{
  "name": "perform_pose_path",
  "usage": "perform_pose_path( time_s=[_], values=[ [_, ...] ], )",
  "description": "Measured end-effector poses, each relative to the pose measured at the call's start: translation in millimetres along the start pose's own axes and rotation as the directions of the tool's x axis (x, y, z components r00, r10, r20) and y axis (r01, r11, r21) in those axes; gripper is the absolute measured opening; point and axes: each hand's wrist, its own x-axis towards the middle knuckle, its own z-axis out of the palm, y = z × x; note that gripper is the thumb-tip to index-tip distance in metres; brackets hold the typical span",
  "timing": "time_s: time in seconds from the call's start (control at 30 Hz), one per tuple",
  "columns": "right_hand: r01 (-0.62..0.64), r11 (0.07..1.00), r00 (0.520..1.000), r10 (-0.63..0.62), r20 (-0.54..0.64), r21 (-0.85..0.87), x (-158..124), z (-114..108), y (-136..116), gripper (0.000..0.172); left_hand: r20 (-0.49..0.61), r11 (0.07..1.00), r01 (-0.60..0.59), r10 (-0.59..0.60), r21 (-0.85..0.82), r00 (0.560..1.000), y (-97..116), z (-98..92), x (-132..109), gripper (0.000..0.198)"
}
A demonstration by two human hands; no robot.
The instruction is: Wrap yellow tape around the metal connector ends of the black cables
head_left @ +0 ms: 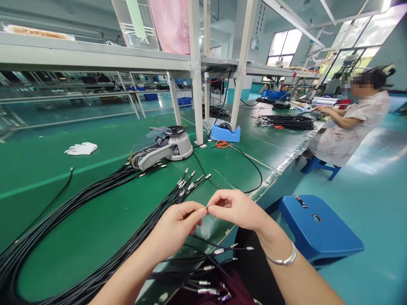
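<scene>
L hand & R hand raised, wrists apart; fingers of both pinched metal-tipped black cable end, axis approx. horiz., tip between hands, just past desk edge.

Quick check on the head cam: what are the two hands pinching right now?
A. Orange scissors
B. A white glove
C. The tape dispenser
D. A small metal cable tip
D. The left hand and right hand meet at their fingertips on a small metal cable tip.
</scene>
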Motion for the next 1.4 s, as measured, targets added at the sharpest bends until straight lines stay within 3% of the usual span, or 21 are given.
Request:
perform_pose_path(
  time_s=[0.23,0.4,0.5,0.7,0.87,1.0,1.23,1.4],
  values=[
    [-0.001,0.998,1.0,0.001,-0.011,-0.056,0,-3,3,0.016,-0.118,0.999,0.043,-0.039,0.031,0.992,-14,-12.1,-17,0.036],
    [-0.015,0.997,0.998,0.011,-0.057,-0.075,-2,-2,12,0.015,-0.044,0.988,0.058,-0.053,0.146,0.998,-31,-9.8,-22,0.024],
    [-0.012,0.996,0.996,0.005,-0.084,-0.085,-3,-1,15,0.015,-0.046,0.99,0.078,-0.073,0.114,0.996,-37,-7.1,-21,0.023],
    [-0.042,0.996,0.995,0.036,-0.09,-0.074,-5,-1,20,0.016,-0.108,0.979,0.196,-0.19,0.051,0.976,-53,-18.3,-33,0.043],
    [-0.047,0.997,0.996,0.042,-0.083,-0.057,-5,-1,24,0.016,-0.06,0.978,0.136,-0.128,0.16,0.99,-65,-25.7,-43,0.022],
    [-0.045,0.998,0.996,0.041,-0.081,-0.048,-5,0,22,0.016,-0.049,0.976,0.063,-0.054,0.208,0.997,-58,-22.1,-39,0.02],
    [-0.035,0.999,0.995,0.034,-0.099,-0.015,-9,1,17,0.015,0.042,0.993,-0.015,0.01,0.117,0.999,-20,0.9,-12,0.026],
    [-0.044,0.999,0.992,0.042,-0.116,-0.011,-14,1,19,0.015,0.071,0.989,-0.017,0.007,0.149,0.997,-9,9.2,1,0.033]
  ],
)
